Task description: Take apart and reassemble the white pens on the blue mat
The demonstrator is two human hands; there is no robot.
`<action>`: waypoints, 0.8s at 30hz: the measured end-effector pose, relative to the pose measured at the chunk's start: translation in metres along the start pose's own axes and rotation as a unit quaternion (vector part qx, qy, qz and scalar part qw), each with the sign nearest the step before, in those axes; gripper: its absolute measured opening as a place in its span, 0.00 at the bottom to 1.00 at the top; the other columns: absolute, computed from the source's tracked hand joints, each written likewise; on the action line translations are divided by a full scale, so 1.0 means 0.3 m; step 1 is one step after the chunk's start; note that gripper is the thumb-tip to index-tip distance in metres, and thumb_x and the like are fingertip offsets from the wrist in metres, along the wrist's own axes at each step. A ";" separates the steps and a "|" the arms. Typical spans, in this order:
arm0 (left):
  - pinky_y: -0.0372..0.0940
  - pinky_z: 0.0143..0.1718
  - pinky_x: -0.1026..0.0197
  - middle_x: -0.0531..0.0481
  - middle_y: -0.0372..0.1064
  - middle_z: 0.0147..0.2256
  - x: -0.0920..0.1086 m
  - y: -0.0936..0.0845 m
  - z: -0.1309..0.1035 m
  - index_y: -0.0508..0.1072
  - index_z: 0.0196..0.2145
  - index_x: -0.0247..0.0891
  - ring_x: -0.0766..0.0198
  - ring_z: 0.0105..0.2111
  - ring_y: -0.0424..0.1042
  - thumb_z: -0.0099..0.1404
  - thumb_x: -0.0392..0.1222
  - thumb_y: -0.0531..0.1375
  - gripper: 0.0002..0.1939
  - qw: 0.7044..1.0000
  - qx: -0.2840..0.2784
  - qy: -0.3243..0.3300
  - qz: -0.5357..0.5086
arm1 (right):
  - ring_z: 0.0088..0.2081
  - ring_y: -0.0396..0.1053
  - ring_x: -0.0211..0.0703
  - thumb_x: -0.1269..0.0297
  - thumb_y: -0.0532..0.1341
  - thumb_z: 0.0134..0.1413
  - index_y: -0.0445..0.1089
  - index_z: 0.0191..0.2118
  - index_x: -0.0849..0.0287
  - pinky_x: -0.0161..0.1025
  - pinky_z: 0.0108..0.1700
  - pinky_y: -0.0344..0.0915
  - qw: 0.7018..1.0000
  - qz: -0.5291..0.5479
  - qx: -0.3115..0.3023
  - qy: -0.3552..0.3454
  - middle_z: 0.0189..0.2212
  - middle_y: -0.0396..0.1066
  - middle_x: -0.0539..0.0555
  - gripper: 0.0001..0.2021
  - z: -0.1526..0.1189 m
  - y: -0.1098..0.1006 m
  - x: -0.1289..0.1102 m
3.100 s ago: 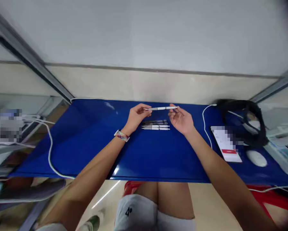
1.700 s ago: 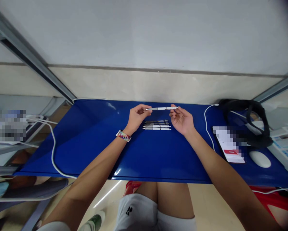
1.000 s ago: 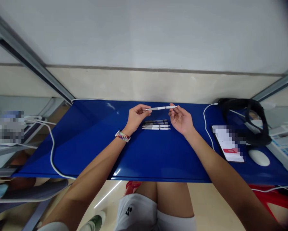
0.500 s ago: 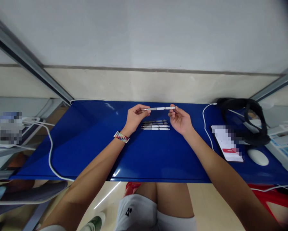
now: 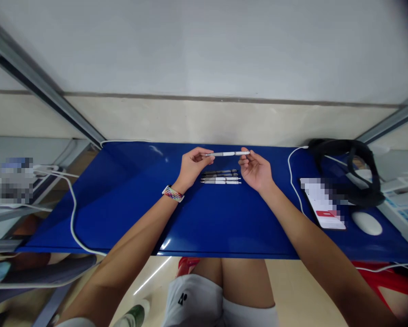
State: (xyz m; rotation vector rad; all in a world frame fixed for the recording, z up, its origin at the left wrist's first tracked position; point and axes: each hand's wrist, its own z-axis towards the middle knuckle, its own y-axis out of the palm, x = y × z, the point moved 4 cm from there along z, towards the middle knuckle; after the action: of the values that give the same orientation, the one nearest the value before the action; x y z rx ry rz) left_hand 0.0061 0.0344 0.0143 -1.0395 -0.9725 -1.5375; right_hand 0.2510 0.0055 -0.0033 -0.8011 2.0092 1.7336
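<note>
**Slim white pen held level between both hands above blue tabletop**

Slim white pen with a silver tip [image 5: 227,154] lies horizontal in the air, just above the far middle of the glossy blue tabletop [image 5: 204,218], gripped at both ends.

Arm pose: both forearms extend forward from the lower edge of the view and converge toward the pen. The left wrist carries a multicoloured woven band [image 5: 172,193].

Left hand [image 5: 192,166]: fingers curled inward, thumb and fingertips pinched on the silver-tipped end of the pen. Palm faces right.

Right hand [image 5: 256,170]: partly closed, thumb and forefinger pinched on the opposite end of the pen; remaining fingers loosely bent, palm facing left.

Directly beneath the held pen, between the two hands, a row of similar pens [image 5: 221,177] lies flat on the tabletop, side by side and parallel.

To the right: a smartphone with a lit screen [image 5: 322,204], a white computer mouse [image 5: 366,223], a black strapped headset [image 5: 354,170] and a white cable [image 5: 291,175]. Another white cable [image 5: 72,209] trails over the left edge.
</note>
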 end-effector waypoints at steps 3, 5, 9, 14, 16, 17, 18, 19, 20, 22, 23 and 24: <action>0.78 0.40 0.56 0.49 0.82 0.32 -0.001 0.000 0.001 0.85 0.42 0.39 0.62 0.33 0.81 0.59 0.49 0.79 0.17 1.000 0.001 0.002 -0.001 | 0.29 0.77 0.34 0.66 0.71 0.63 0.80 0.48 0.58 0.25 0.32 0.79 1.000 0.001 -0.008 -0.001 0.31 0.80 0.51 0.09 0.003 -0.002 0.001; 0.78 0.40 0.55 0.49 0.82 0.32 -0.003 0.002 0.002 0.85 0.42 0.40 0.61 0.33 0.81 0.59 0.49 0.79 0.17 1.000 0.000 0.003 -0.002 | 0.28 0.76 0.33 0.67 0.72 0.63 0.80 0.46 0.57 0.25 0.31 0.79 1.000 -0.006 -0.012 -0.003 0.30 0.80 0.49 0.08 0.005 -0.004 0.000; 0.78 0.40 0.55 0.49 0.82 0.32 -0.010 0.010 0.000 0.85 0.41 0.40 0.61 0.32 0.81 0.59 0.49 0.79 0.17 1.000 -0.008 -0.002 -0.005 | 0.29 0.76 0.33 0.64 0.70 0.64 0.80 0.47 0.58 0.25 0.32 0.79 1.000 0.003 -0.017 -0.002 0.30 0.80 0.50 0.08 0.003 -0.007 -0.005; 0.78 0.40 0.56 0.49 0.82 0.32 -0.004 0.017 -0.007 0.84 0.41 0.40 0.62 0.32 0.81 0.59 0.49 0.79 0.17 1.000 -0.016 -0.006 -0.008 | 0.28 0.75 0.33 0.65 0.70 0.61 0.79 0.45 0.58 0.25 0.30 0.78 1.000 0.021 -0.023 -0.004 0.29 0.79 0.50 0.07 0.001 -0.001 -0.002; 0.78 0.40 0.56 0.49 0.82 0.33 -0.001 0.020 -0.010 0.84 0.41 0.40 0.62 0.33 0.81 0.59 0.50 0.79 0.17 1.000 -0.023 -0.006 -0.006 | 0.26 0.73 0.32 0.69 0.71 0.59 0.78 0.41 0.58 0.23 0.27 0.74 0.999 0.027 -0.026 -0.005 0.26 0.76 0.49 0.05 0.000 0.004 0.001; 0.78 0.40 0.56 0.49 0.82 0.33 -0.001 0.020 -0.012 0.84 0.42 0.40 0.62 0.33 0.81 0.60 0.50 0.79 0.17 1.000 -0.025 -0.007 -0.003 | 0.26 0.72 0.32 0.70 0.70 0.59 0.78 0.40 0.58 0.23 0.26 0.73 0.999 0.034 -0.023 -0.005 0.25 0.75 0.48 0.04 0.000 0.006 0.002; 0.78 0.40 0.56 0.49 0.82 0.33 -0.002 0.021 -0.013 0.84 0.42 0.40 0.61 0.34 0.81 0.60 0.50 0.79 0.17 1.000 -0.027 -0.006 -0.001 | 0.26 0.72 0.32 0.69 0.69 0.60 0.78 0.40 0.58 0.23 0.26 0.73 0.999 0.042 -0.018 -0.004 0.25 0.75 0.48 0.03 -0.001 0.007 0.003; 0.78 0.40 0.56 0.49 0.82 0.33 -0.004 0.021 -0.013 0.84 0.42 0.39 0.61 0.34 0.81 0.61 0.49 0.79 0.17 1.000 -0.027 -0.006 0.001 | 0.26 0.72 0.32 0.68 0.68 0.62 0.79 0.41 0.58 0.23 0.27 0.74 0.999 0.049 -0.012 -0.003 0.26 0.76 0.49 0.03 -0.003 0.008 0.003; 0.78 0.40 0.56 0.48 0.82 0.34 -0.006 0.020 -0.012 0.84 0.42 0.39 0.62 0.34 0.81 0.61 0.49 0.79 0.17 1.000 -0.027 -0.005 0.001 | 0.27 0.73 0.33 0.66 0.67 0.64 0.79 0.43 0.58 0.24 0.28 0.75 0.999 0.052 -0.006 -0.002 0.27 0.76 0.50 0.04 -0.004 0.009 0.002; 0.78 0.40 0.56 0.49 0.82 0.33 -0.012 0.018 -0.009 0.84 0.42 0.39 0.62 0.33 0.81 0.61 0.49 0.79 0.17 1.000 -0.025 -0.002 -0.004 | 0.28 0.73 0.33 0.63 0.67 0.67 0.80 0.44 0.58 0.25 0.29 0.76 0.999 0.049 0.000 -0.002 0.28 0.77 0.50 0.06 -0.007 0.011 0.000; 0.78 0.40 0.57 0.49 0.82 0.33 -0.014 0.016 -0.007 0.84 0.42 0.39 0.62 0.33 0.81 0.60 0.49 0.79 0.17 1.000 -0.024 0.000 -0.007 | 0.28 0.73 0.33 0.64 0.67 0.67 0.80 0.44 0.58 0.24 0.29 0.76 0.999 0.043 0.000 -0.002 0.28 0.76 0.50 0.05 -0.007 0.012 -0.001; 0.78 0.40 0.57 0.49 0.82 0.33 -0.015 0.015 -0.005 0.84 0.42 0.39 0.62 0.33 0.81 0.60 0.49 0.79 0.17 1.000 -0.022 0.001 -0.010 | 0.28 0.73 0.33 0.65 0.68 0.67 0.79 0.43 0.58 0.24 0.29 0.76 0.999 0.037 -0.001 -0.004 0.27 0.76 0.50 0.04 -0.008 0.012 -0.002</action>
State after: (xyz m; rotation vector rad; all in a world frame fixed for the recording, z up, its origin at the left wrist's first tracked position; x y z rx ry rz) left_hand 0.0109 0.0335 0.0099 -1.0632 -0.9535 -1.5819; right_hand 0.2495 0.0037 0.0004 -0.7291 2.0568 1.7760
